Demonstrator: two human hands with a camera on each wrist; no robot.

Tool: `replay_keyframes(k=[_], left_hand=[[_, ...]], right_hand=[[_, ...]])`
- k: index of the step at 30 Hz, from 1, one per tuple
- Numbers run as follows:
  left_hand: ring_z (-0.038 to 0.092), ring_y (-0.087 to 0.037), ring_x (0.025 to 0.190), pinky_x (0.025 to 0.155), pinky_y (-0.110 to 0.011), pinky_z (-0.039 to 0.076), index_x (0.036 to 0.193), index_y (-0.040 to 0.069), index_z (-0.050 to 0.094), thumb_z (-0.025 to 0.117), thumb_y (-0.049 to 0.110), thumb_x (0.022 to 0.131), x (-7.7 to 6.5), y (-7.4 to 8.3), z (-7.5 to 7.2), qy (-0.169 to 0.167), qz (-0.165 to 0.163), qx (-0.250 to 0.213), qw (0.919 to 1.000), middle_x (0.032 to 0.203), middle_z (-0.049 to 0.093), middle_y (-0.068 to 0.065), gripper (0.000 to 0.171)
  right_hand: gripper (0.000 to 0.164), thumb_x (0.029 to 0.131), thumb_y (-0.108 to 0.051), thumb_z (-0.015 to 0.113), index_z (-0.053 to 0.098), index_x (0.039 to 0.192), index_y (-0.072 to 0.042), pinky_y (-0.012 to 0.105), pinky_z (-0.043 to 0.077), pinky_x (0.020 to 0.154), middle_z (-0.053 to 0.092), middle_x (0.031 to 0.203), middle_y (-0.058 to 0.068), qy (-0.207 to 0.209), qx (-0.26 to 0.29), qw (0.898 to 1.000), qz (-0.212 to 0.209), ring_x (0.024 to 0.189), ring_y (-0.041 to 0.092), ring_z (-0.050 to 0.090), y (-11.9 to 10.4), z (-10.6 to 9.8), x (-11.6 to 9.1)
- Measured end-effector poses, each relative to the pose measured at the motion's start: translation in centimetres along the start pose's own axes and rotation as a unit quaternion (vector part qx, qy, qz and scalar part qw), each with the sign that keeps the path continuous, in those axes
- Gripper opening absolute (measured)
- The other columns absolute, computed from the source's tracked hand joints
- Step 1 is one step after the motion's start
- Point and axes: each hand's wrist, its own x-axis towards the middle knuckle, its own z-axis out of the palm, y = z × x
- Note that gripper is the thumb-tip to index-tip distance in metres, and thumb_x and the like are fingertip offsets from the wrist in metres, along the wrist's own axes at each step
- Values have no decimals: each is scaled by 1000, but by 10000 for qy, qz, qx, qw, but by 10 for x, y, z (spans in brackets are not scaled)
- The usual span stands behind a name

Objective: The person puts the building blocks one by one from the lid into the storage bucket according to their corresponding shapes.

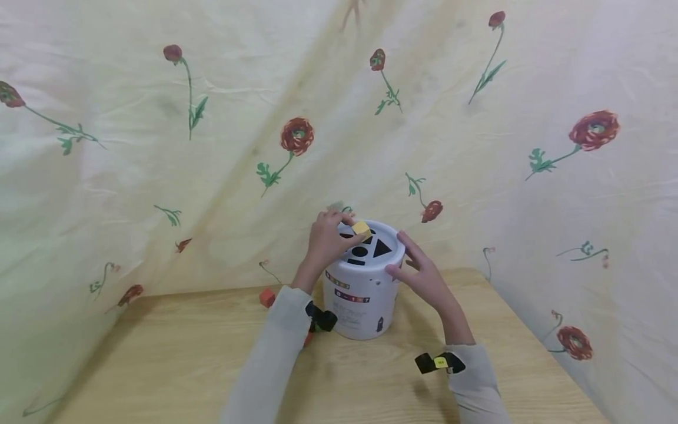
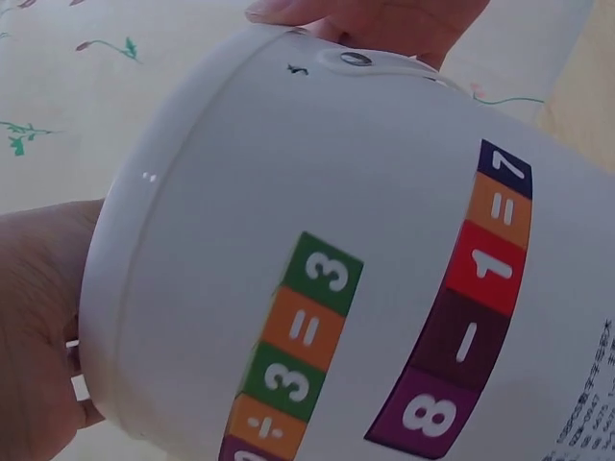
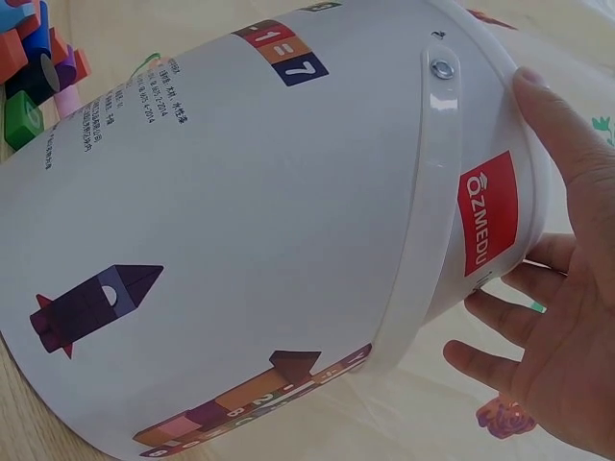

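A white bucket (image 1: 365, 321) stands upright on the table, its lid (image 1: 373, 262) cut with black-looking shaped holes. Over the lid's left half, my left hand (image 1: 325, 240) pinches a yellow cube (image 1: 362, 228) between thumb and fingertips. In the left wrist view the bucket's wall hides the cube and those fingertips. My right hand (image 1: 421, 277) rests against the right side of the bucket's rim, thumb at the front and fingers spread farther back. The right wrist view shows that thumb on the rim beside a red label (image 3: 488, 213) and the bucket's white handle (image 3: 432, 192).
On the wooden table (image 1: 201, 365), a red block (image 1: 267, 298) lies left of the bucket. Several coloured blocks, one of them a green block (image 3: 23, 119), lie close beside the bucket, mostly behind my left forearm in the head view. Flowered cloth (image 1: 222, 106) hangs behind the table.
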Motion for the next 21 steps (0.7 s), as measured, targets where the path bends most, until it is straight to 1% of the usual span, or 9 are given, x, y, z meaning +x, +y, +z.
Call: replay_keyframes(k=[3,6,12,21], left_hand=[[52,-28,115,97,-46,45,109,15,70,79,46,87,1,1,2,32,14,150,9999,132,63,-7,39],[50,-28,117,99,-47,43,107,15,69,78,48,87,2,2,4,23,84,206,9997,131,62,-7,40],[47,-28,121,102,-48,41,104,13,65,78,47,87,3,2,6,-56,93,151,9998,133,61,-6,40],[47,-28,120,100,-48,40,100,14,62,78,48,87,4,2,7,-135,3,119,9998,132,61,-6,40]], right_hand=[[84,96,-35,71,23,163,-21,63,30,118,19,171,4,-7,-14,10000,-17,157,34,21,0,0,0],[84,96,-35,70,23,163,-21,64,30,118,19,171,4,-11,-24,10000,-24,157,34,22,0,0,0],[84,96,-36,71,23,163,-21,64,31,117,19,171,5,-3,-8,10000,-9,156,35,23,-1,1,0],[84,96,-34,71,23,163,-20,64,30,118,19,171,6,8,-49,10000,-66,156,34,23,-1,1,1]])
